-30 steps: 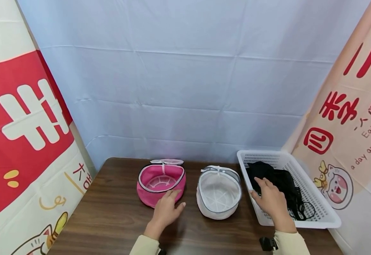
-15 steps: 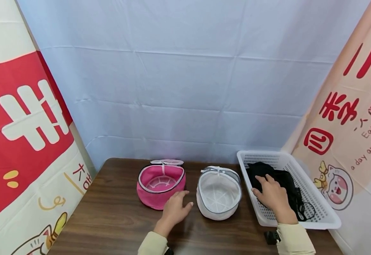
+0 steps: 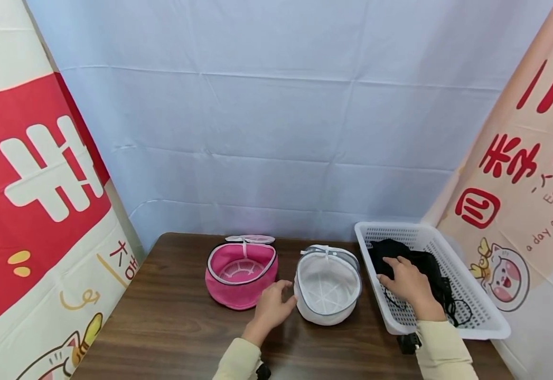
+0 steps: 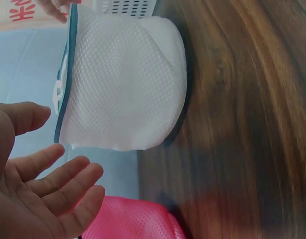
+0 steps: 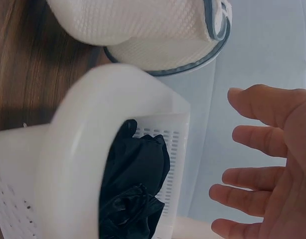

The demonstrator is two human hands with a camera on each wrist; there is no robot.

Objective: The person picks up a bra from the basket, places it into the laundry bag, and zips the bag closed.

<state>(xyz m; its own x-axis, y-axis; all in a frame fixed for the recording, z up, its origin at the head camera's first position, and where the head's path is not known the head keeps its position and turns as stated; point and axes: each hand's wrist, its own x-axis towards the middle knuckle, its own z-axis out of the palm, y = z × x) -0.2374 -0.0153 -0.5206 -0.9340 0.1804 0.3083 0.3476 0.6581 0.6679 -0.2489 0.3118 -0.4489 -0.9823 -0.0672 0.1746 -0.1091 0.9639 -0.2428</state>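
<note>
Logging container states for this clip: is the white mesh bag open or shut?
Open. The head view looks straight down into the white mesh bag, and the right wrist view shows its lid folded back.

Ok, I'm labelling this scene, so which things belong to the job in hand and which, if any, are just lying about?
Likely job things:
white mesh bag
pink mesh bag
white basket
black fabric inside it

Apparently just surroundings:
table
blue backdrop
printed hangings
</note>
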